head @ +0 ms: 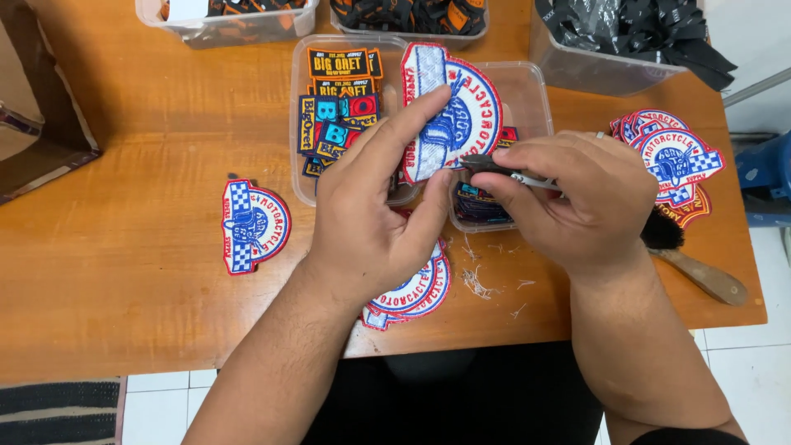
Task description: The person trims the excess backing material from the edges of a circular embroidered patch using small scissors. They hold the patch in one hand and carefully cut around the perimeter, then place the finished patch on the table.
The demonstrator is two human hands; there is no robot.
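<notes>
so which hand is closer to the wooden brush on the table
Right. The right hand, holding a small tool, sits just left of the wooden brush, nearly touching its bristles. The left hand holds a round patch farther left.

Bare forearms, ring on right grip [577, 198]

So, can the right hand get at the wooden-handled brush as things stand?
Probably not yet: the right hand holds small snips at the patch. The brush lies unobstructed just beside that wrist.

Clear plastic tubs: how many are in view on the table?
5: two side by side behind the hands, left tub with square patches, right tub; three along the far edge, left, middle, right, all cropped by the frame.
</notes>
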